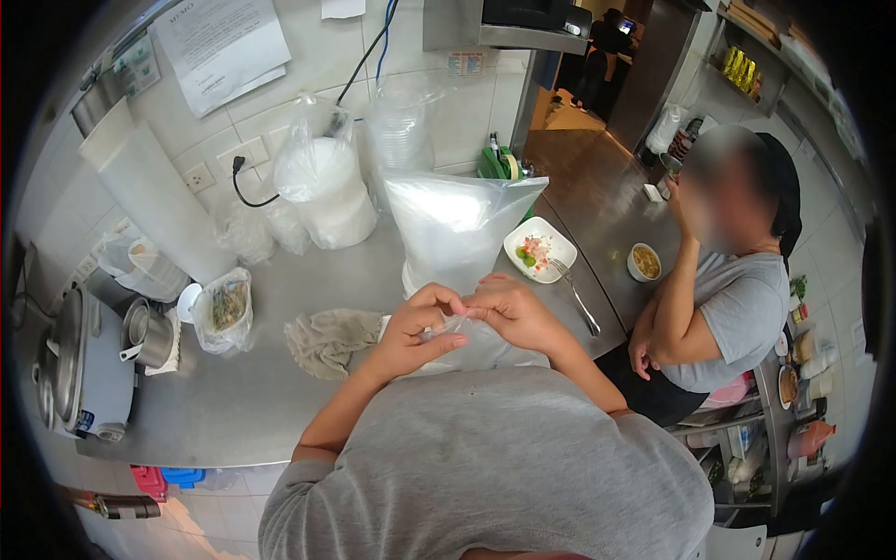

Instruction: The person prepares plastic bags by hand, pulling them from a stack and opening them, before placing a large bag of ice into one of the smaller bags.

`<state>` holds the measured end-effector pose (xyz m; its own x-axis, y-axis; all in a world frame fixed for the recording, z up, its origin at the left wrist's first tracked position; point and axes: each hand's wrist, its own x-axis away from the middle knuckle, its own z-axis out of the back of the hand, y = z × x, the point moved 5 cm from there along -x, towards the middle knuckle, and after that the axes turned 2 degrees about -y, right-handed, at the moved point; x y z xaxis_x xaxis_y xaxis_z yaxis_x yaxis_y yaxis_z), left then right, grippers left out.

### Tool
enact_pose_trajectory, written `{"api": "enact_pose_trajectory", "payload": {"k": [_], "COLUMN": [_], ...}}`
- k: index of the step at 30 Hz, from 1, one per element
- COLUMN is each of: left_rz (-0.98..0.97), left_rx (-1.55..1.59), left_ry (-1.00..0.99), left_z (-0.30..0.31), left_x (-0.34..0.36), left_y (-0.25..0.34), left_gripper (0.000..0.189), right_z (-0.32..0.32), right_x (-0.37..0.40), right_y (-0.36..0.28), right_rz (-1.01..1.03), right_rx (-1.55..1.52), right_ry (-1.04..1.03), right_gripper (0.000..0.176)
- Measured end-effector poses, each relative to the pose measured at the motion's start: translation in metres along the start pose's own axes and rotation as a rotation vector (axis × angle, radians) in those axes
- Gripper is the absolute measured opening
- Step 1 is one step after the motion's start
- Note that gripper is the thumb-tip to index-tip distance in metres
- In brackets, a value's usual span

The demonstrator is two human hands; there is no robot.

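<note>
Close to my chest, both hands work at a thin clear plastic bag (481,347). My left hand (417,329) pinches the bag's edge between thumb and fingers. My right hand (511,313) is closed on the same edge, its fingertips touching those of the left. Part of the bag is hidden behind my hands and shirt. Just beyond them stands a large, full-looking clear plastic bag (457,219); its contents look whitish and cannot be made out. A crumpled grey cloth (329,342) lies left of my left hand.
Right of the big bag are a white dish of food (541,247), a fork (581,303) and a bowl of soup (644,262). A co-worker (719,299) sits at the right. At left stand a rice cooker (98,359), metal cups (149,331) and bagged food (224,308).
</note>
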<state>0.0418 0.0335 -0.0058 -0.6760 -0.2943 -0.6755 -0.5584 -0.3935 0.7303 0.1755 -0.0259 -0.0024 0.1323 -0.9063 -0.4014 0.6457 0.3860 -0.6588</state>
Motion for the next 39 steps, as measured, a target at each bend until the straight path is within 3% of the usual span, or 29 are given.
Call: {"api": "enact_pose_trajectory", "payload": {"k": [3,6,9,12,15,18,21,24,26,27,29,30,31,33,34,37,39], "left_rz": [0.235,0.406,0.34,0.234,0.231,0.487,0.597,0.555,0.489,0.495,0.446,0.401,0.354,0.318,0.301,0.406,0.442], "left_rx": [0.221,0.114,-0.149,-0.136,0.023,0.387,0.148,0.21,0.361,0.583,0.856,0.911,0.964,0.815,0.74,0.33,0.369], "left_ry": [0.159,0.337,0.14,0.138,0.075,-0.056,-0.5,-0.397,0.119,0.432,0.694,0.638,0.581,0.425,0.348,0.362,0.499], "left_z": [0.007,0.011,0.014,0.013,0.012,0.007,-0.005,0.002,0.038,0.053,0.073,0.08,0.085,0.087,0.088,0.1,0.11], "left_x": [0.008,0.007,0.01,0.009,0.011,0.022,0.023,0.024,0.032,0.034,0.026,0.015,0.003,-0.022,-0.033,-0.068,-0.078], "left_y": [-0.009,-0.008,-0.017,-0.016,-0.014,-0.022,-0.033,-0.035,-0.045,-0.053,-0.058,-0.05,-0.042,-0.022,-0.017,-0.043,-0.077], "left_gripper": [0.012,0.007,0.005,0.012,0.018,0.022,0.024,0.027,0.028,0.027,0.023,0.02,0.018,0.012,0.01,0.01,0.012], "right_z": [0.003,0.007,0.012,0.012,0.009,0.005,0.0,-0.018,-0.032,-0.039,-0.039,-0.04,-0.025,0.012,0.035,0.071,0.067], "right_x": [-0.001,0.002,0.003,0.003,0.002,-0.001,0.003,0.02,0.02,0.021,0.019,0.022,0.017,0.014,-0.005,-0.043,-0.06], "right_y": [-0.002,0.003,0.007,0.005,-0.005,-0.002,0.006,0.013,0.018,0.025,0.035,0.041,0.049,0.072,0.074,0.082,0.107], "right_rz": [0.0,-0.161,-0.138,-0.334,-0.337,0.055,0.163,-0.288,-0.344,-0.368,-0.212,-0.132,-0.04,0.042,0.027,-0.055,-0.168], "right_rx": [0.04,0.038,0.107,-0.089,-0.121,-0.11,-0.543,-1.194,-0.974,-0.855,-0.704,-0.626,-0.97,-1.516,-1.751,-1.439,-1.417], "right_ry": [-0.003,0.02,0.007,-0.04,-0.132,0.017,0.105,-0.013,-0.362,-0.531,-0.671,-0.739,-0.364,0.07,0.103,0.234,0.175], "right_gripper": [0.015,0.018,0.022,0.021,0.02,0.022,0.025,0.022,0.02,0.019,0.019,0.02,0.02,0.026,0.033,0.051,0.053]}}
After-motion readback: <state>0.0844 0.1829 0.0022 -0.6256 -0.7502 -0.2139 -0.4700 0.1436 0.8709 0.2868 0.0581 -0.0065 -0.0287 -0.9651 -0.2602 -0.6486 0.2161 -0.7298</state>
